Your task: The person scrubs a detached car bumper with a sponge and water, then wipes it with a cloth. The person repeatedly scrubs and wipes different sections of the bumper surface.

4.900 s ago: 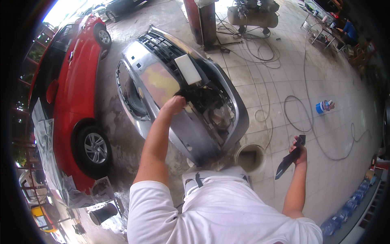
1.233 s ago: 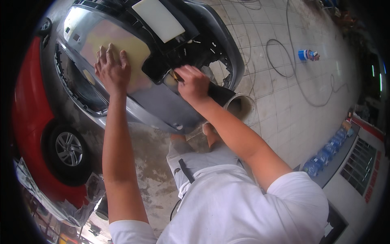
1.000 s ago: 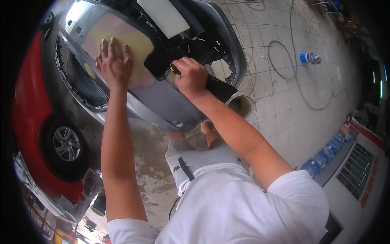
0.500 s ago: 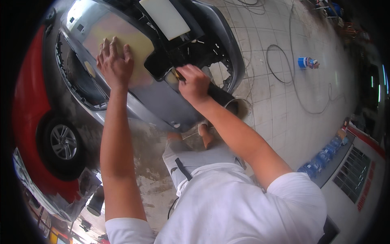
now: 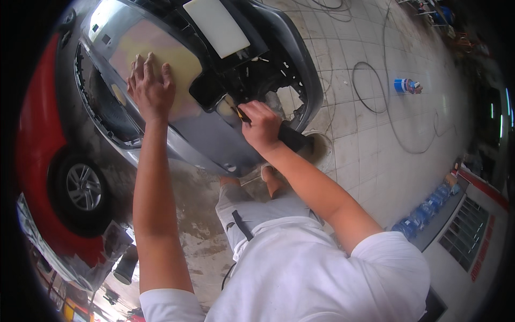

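Observation:
A grey car bumper (image 5: 201, 137) lies in front of me, with a yellowish, sanded-looking patch (image 5: 185, 64) on its surface. My left hand (image 5: 152, 90) rests on that patch, palm down and fingers spread. In my right hand (image 5: 262, 124) is a slim black-and-yellow tool (image 5: 241, 114) that looks like a utility knife, mostly covered by my fingers. Its thin front end is at the edge of the bumper's dark cut-out, beside a small yellowish patch. I cannot make out whether the tip touches the edge.
A white rectangular board (image 5: 217, 27) lies on the bumper's black inner side. Left of me stands a red car (image 5: 40, 139). A round container (image 5: 322, 151) is below the bumper's right end. A hose (image 5: 383, 107) and a blue can (image 5: 401, 85) are on the tiled floor.
My right hand has drawn back toward me and slightly right along the cut-out, still gripping the tool. The left hand stays nearly in place.

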`<state>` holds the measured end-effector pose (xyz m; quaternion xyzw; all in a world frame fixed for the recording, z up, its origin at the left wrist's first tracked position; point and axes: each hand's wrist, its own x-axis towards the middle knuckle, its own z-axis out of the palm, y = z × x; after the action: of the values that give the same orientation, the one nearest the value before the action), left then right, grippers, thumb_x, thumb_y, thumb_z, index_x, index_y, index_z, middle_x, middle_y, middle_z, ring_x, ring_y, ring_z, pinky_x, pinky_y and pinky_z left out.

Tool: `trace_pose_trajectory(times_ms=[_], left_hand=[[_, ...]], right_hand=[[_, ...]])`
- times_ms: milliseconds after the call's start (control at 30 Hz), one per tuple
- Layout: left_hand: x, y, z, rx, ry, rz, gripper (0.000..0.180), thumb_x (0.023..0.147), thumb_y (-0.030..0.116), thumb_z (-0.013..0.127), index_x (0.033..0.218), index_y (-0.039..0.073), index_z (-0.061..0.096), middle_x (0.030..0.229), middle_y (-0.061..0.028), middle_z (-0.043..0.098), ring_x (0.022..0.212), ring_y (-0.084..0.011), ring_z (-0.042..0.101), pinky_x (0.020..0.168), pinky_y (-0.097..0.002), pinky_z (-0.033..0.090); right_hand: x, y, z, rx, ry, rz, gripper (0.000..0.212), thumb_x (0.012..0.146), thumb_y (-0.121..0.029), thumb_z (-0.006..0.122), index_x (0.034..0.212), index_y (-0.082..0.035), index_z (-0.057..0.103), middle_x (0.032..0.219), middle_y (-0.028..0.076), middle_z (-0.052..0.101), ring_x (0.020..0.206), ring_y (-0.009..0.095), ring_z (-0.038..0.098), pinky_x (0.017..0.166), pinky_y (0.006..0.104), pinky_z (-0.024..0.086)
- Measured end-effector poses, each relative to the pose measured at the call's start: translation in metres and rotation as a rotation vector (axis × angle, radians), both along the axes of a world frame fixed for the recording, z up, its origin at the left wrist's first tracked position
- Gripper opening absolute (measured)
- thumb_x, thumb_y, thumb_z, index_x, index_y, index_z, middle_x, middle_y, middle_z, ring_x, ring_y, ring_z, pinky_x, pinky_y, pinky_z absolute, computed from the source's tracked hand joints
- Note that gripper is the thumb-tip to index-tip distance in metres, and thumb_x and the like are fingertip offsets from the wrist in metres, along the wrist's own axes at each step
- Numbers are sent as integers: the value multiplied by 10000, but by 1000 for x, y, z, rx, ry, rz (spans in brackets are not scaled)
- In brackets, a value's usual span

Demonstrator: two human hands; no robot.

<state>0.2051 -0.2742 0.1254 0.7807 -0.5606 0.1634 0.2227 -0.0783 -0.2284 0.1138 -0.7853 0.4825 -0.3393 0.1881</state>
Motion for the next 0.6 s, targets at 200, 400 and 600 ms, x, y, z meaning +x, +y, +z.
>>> trace_pose_trajectory(times_ms=[200,400,600], left_hand=[[3,0,-1,0,8,0,513,993,426,612,1432,161,640,1541,-158,554,1473,-352,463,1232,-500,289],[-2,-1,1,15,22,22,511,992,422,610,1439,174,632,1553,-153,544,1480,-347,454,1237,-496,286],[-1,-3,3,-17,43,-5,512,990,424,613,1438,175,630,1555,-148,542,1481,-332,454,1243,-501,273]], right_hand=[[8,-17,-1,-1,-17,24,376,657,-15,696,1016,-101,769,906,68,711,879,316,715,750,415,580],[25,-38,5,-91,24,84,240,664,-23,710,889,-108,714,857,52,658,847,277,683,711,407,563],[4,-54,18,-145,274,277,190,756,-47,671,899,-152,740,892,-10,674,844,228,689,707,379,547]])
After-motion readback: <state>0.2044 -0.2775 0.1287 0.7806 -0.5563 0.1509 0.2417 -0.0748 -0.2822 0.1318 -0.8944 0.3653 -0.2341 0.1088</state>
